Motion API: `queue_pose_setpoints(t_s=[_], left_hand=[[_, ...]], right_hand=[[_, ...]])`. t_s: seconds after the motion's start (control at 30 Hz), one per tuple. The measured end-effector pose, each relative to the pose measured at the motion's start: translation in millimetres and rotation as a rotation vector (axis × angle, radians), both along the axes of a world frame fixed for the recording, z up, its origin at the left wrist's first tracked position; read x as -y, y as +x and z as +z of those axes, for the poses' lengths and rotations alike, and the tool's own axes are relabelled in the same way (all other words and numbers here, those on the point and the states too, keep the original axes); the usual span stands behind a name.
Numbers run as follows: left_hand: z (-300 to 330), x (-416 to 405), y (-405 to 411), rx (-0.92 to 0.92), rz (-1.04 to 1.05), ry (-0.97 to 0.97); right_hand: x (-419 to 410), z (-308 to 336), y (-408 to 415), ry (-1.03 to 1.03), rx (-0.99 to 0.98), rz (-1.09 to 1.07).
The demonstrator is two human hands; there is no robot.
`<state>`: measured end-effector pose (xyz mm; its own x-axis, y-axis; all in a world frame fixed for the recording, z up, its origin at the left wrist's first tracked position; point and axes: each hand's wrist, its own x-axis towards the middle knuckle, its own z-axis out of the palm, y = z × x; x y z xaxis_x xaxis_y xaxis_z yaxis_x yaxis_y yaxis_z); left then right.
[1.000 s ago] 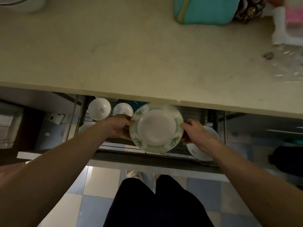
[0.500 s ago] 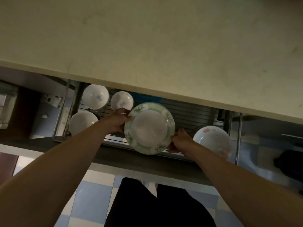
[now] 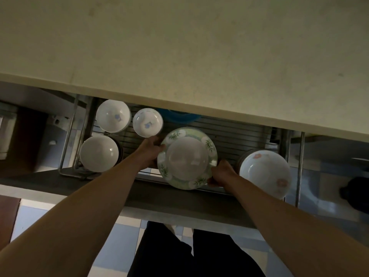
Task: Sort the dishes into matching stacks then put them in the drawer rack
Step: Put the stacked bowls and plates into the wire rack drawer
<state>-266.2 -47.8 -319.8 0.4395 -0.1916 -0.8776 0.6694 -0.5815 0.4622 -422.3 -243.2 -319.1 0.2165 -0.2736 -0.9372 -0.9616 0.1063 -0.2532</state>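
Head view: left hand [image 3: 148, 151] and right hand [image 3: 221, 173] pinch opposite rims of the green-rimmed plate [image 3: 186, 157] between them, over the rack [image 3: 229, 134]. Likely rigid, glazed-slick, breakable; rim grip suits.

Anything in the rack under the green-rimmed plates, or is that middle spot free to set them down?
Nothing visible blocks it. The green-rimmed plates, gripped by the left hand and right hand, hang over bare wire rack, between the small bowl and the pink-flowered bowl.

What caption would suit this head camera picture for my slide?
Both hands, left hand and right hand, hold a green-rimmed plate over the open drawer rack, among white bowls.
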Motion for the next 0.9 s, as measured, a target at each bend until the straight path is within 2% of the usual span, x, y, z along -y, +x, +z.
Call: queue_pose_setpoints(t_s=[0.27,0.47,0.63,0.73,0.9], left_hand=[[-7,0,-3,0.079,-0.029,-0.063],[-9,5,-13,0.004,-0.058,-0.154],[-3,2,-17,-0.037,-0.091,-0.160],[2,-2,-19,-0.077,-0.096,-0.152],[3,-4,-21,-0.084,-0.108,-0.136]], right_hand=[[-4,-10,-3,-0.120,-0.029,-0.033],[-1,-8,-11,-0.235,-0.060,0.011],[-6,-7,-15,-0.198,-0.052,0.075],[-10,-4,-14,-0.172,-0.082,-0.048],[-13,2,-15,-0.159,-0.088,-0.075]])
